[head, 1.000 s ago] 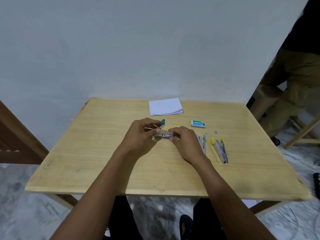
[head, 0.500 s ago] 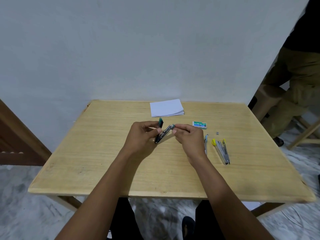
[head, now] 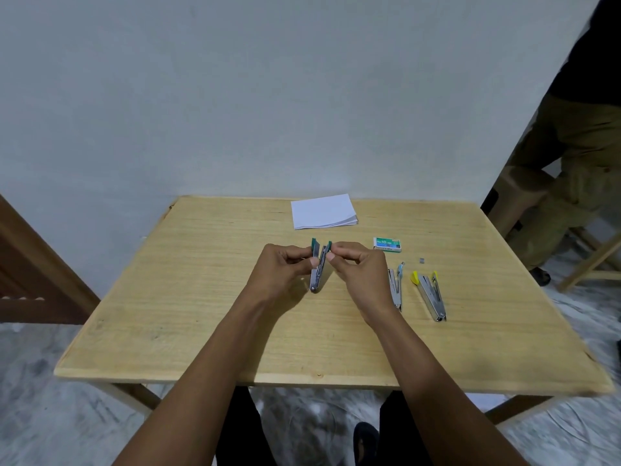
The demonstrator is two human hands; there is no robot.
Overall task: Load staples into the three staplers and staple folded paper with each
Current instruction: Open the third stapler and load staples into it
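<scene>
A small metal stapler with green tips (head: 318,264) stands nearly upright above the wooden table (head: 201,314), hinge end down, its two arms slightly spread. My left hand (head: 280,270) pinches its left arm; my right hand (head: 358,270) pinches the top of its right arm. A blue-tipped stapler (head: 396,285) lies flat just right of my right hand, partly hidden by it. A yellow-tipped stapler (head: 431,295) lies further right. The green staple box (head: 387,244) sits behind them. A stack of white paper (head: 323,211) rests near the far edge.
A tiny strip of staples (head: 422,260) lies right of the box. A person in olive trousers (head: 571,169) sits at the right beside the table's far corner. A wooden stool leg (head: 591,264) stands on the floor there. A white wall is behind the table.
The green stapler went from lying flat between my hands to tilted, and now stands nearly upright with its arms closer together. Both hands rose slightly off the table.
</scene>
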